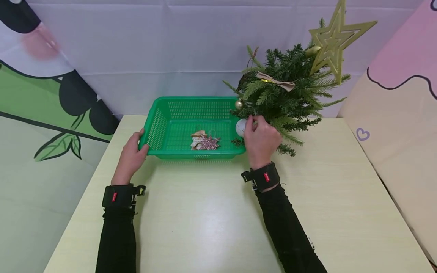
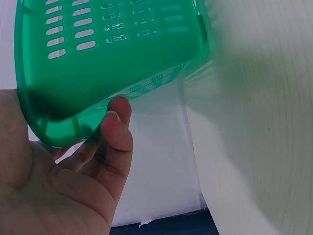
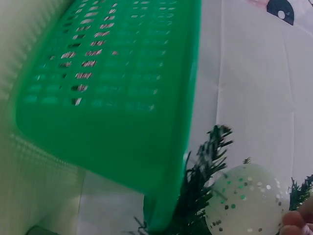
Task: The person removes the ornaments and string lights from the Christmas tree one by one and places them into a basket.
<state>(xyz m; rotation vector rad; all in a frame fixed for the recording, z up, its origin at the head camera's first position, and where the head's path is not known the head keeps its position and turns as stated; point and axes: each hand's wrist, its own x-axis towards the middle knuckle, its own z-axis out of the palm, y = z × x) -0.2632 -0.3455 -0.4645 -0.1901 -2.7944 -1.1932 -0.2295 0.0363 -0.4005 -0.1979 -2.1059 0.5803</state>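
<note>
My left hand (image 1: 131, 156) grips the left end of a green plastic basket (image 1: 198, 154), its thumb and fingers about the rim in the left wrist view. In the basket lie small ornaments: a glittery pink star (image 1: 209, 142) and several pale pieces (image 1: 197, 140). At the basket's right end, my right hand (image 1: 262, 141) has thumb and index finger pinched beside a white speckled bauble (image 1: 240, 127) against the Christmas tree (image 1: 290, 94). In the right wrist view, fingertips (image 3: 293, 226) meet the edge of the bauble; its hanger is hidden.
A large gold star (image 1: 334, 40) tops the tree, which leans toward the right. A bow (image 1: 275, 81) and a small gold ball (image 1: 239, 104) hang on its branches. The pale table (image 1: 191, 220) meets a cloth backdrop (image 1: 119, 49) behind the basket.
</note>
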